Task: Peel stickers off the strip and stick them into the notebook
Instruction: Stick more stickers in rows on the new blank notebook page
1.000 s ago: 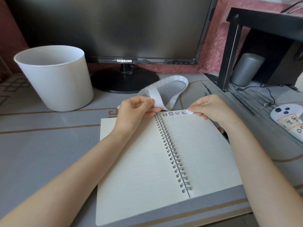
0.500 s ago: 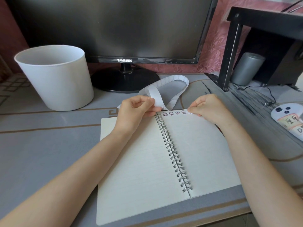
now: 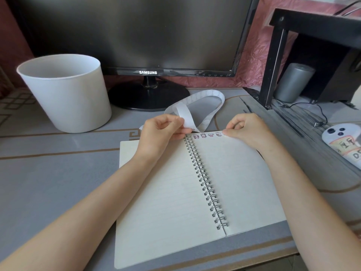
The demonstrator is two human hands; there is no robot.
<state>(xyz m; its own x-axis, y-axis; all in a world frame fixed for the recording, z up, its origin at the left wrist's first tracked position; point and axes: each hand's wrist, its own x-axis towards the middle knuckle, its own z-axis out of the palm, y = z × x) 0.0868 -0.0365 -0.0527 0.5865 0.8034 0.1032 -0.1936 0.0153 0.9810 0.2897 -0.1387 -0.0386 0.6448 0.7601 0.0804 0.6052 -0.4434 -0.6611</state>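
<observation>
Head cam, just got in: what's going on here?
A person is working at an open notebook. The left hand pinches the strip just above the spiral binding; the rest of the strip loops back toward the monitor stand. The right hand has its fingers holding a sticker down at the top edge of the right page, at the end of a row of four already stuck. Mid-placement, it seems.

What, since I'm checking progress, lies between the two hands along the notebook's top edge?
In the head view: the spiral binding top and a row of four stickers stuck on the right page.
</observation>
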